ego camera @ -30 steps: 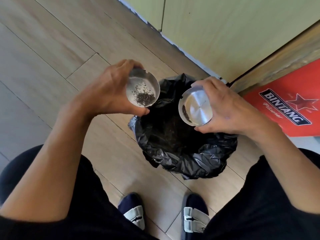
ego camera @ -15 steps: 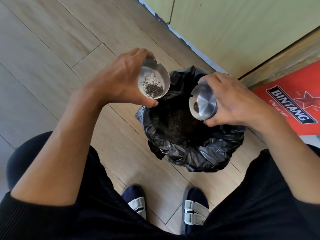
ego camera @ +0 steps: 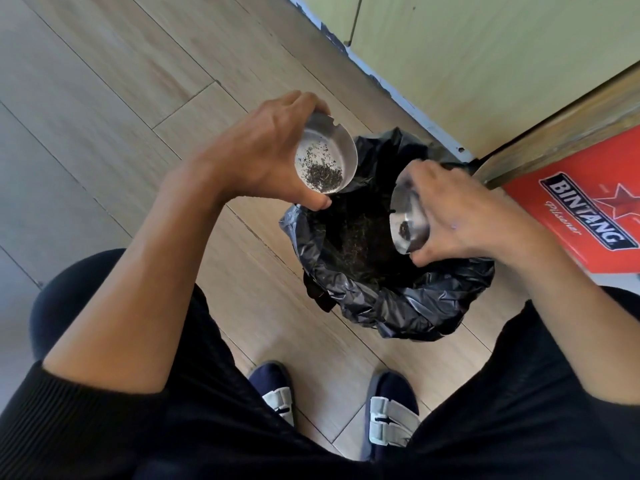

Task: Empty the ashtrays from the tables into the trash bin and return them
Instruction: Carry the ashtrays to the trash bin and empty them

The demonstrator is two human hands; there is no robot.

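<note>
- The left hand point(ego camera: 263, 154) grips a round metal ashtray, the left ashtray point(ego camera: 325, 159), with the thumb under its lower rim and the fingers wrapped over its top edge.
- The left ashtray is tilted so that its open side faces the camera and leans toward the bin; notches are visible in its rim.
- Dark ash point(ego camera: 323, 174) lies clustered in the lower part of the left ashtray, with finer specks scattered above it.
- The left ashtray sits over the near-left edge of the trash bin point(ego camera: 398, 306), partly above the floor and partly above the bin opening.
- The right hand point(ego camera: 464, 213) grips a second metal ashtray, the right ashtray point(ego camera: 407, 220), with the fingers over its top and the thumb under its lower edge.
- The right ashtray is tipped steeply, nearly on edge, with its open side facing left over the bin opening.
- A small dark clump point(ego camera: 403, 229) clings to the inner face of the right ashtray.
- The two hands are apart, one at each side of the bin opening; the ashtrays do not touch.
- The trash bin is lined with a black plastic bag folded over its rim; dark loose debris lies inside it.
- The bin stands on a wooden plank floor point(ego camera: 121, 98), close to a pale green wall point(ego camera: 485, 64).
- A red sign point(ego camera: 588, 216) with "BINTANG" lettering stands to the right of the bin.
- Two dark shoes point(ego camera: 391, 407) with light straps are visible just below the bin.
</note>
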